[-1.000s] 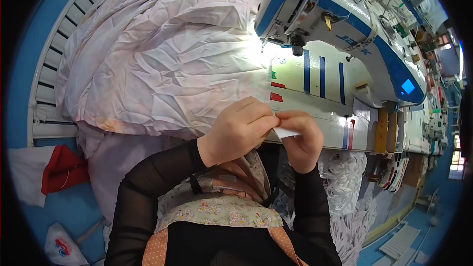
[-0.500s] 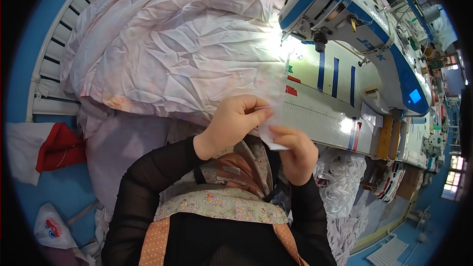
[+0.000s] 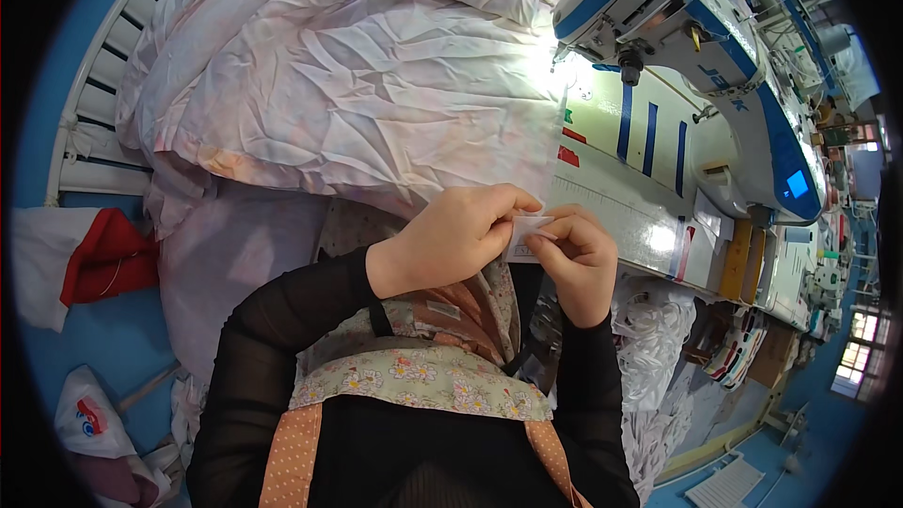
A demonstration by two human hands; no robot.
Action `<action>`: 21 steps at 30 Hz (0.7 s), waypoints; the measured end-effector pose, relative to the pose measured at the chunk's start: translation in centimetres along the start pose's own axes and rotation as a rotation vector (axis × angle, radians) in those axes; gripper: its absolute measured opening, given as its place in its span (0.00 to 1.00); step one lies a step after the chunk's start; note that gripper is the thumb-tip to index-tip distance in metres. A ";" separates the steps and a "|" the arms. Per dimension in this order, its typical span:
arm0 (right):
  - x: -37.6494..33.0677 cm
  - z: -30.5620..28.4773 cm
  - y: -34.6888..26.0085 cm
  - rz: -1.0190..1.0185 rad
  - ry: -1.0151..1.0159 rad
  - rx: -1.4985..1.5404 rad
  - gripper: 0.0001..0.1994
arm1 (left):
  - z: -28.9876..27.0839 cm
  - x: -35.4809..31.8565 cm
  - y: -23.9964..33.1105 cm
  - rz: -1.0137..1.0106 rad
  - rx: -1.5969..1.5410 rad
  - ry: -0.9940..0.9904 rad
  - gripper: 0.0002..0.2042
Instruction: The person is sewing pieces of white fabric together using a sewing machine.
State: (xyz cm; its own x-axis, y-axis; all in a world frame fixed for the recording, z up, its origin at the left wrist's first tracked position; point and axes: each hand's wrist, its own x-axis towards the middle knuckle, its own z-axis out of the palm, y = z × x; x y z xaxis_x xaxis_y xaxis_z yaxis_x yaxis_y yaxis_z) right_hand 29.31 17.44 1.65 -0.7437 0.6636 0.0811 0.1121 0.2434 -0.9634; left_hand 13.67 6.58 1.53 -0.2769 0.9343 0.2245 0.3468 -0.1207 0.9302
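Both hands meet close to my chest over a small white fabric label (image 3: 529,230). My left hand (image 3: 451,240) pinches its left edge with thumb and fingers. My right hand (image 3: 578,259) grips its right side from below. The label is mostly hidden between the fingers. Just beyond the hands lies a large heap of crumpled pale pink-white cloth (image 3: 348,85), spread across the sewing table (image 3: 621,207). A white and blue sewing machine (image 3: 687,28) stands at the upper right, with its lamp lit over the needle area.
A white slatted rack (image 3: 94,132) runs along the left, with a red and white cloth (image 3: 89,263) below it. A white plastic bag (image 3: 89,414) lies at the lower left. White fabric scraps (image 3: 649,357) hang beside my right arm. More machines line the right edge.
My hands have drawn back from the table edge toward my chest, still holding the label. The view has shifted, so the cloth heap and the machine sit higher and further right.
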 end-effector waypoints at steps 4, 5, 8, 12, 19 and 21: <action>-0.1 0.2 -0.1 -0.005 0.014 0.024 0.04 | 0.0 -0.3 0.1 0.035 0.013 0.017 0.15; -0.1 0.2 -0.1 -0.003 0.014 0.024 0.04 | -0.1 -0.4 0.2 0.034 0.012 0.016 0.15; -0.3 0.3 -0.2 -0.006 0.020 0.023 0.04 | -0.1 -0.6 0.3 -0.001 -0.012 -0.033 0.15; -0.5 0.5 0.2 0.006 0.022 0.038 0.04 | 0.3 -0.8 -0.2 0.056 0.015 -0.002 0.15; -1.0 1.0 0.4 0.190 0.008 0.076 0.04 | 0.5 -0.5 -0.6 0.264 0.238 0.038 0.16; -0.4 0.6 -0.8 0.123 -0.057 -0.032 0.05 | -0.5 -0.2 0.0 0.304 0.322 -0.086 0.17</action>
State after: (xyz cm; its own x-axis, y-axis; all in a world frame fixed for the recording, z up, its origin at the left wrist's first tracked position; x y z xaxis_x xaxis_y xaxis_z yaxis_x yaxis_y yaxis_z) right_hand 29.11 16.60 2.28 -0.7591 0.6489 -0.0522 0.2249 0.1863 -0.9564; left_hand 13.31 6.22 1.63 -0.0480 0.8986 0.4360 0.6657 -0.2967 0.6848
